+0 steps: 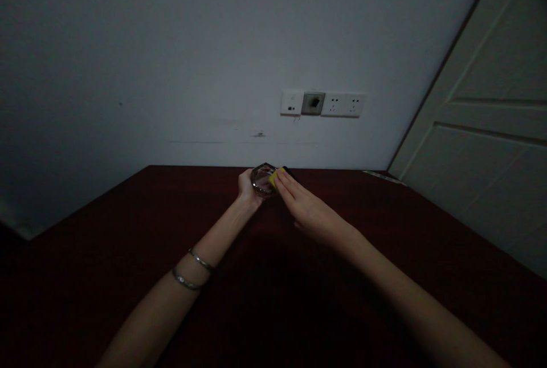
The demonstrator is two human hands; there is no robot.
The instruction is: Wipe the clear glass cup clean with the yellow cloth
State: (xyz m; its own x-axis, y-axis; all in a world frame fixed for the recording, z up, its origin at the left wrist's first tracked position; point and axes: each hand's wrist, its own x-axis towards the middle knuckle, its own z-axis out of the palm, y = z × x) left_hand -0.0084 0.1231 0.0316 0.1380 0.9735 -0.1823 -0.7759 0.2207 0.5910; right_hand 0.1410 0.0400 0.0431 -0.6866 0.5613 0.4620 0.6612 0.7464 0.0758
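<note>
My left hand [248,187] is closed round the left side of a clear, many-sided glass dish [261,180], perhaps an ashtray, which is tilted so its hollow faces me. In my right hand [299,197] is a small yellow sponge [276,178], pressed under the fingertips against the dish's right edge. Something black [289,172] shows just behind my right fingers; I cannot tell what it is. Two silver bangles [187,280] circle my left forearm. Both hands are over the far part of a dark red table.
The dark red tabletop [141,231] meets a pale wall [192,60] at its far edge. A row of sockets [342,105] is set in the wall. A panelled white door [482,129] stands to the right. A thin pale strip [384,177] lies at the far right corner.
</note>
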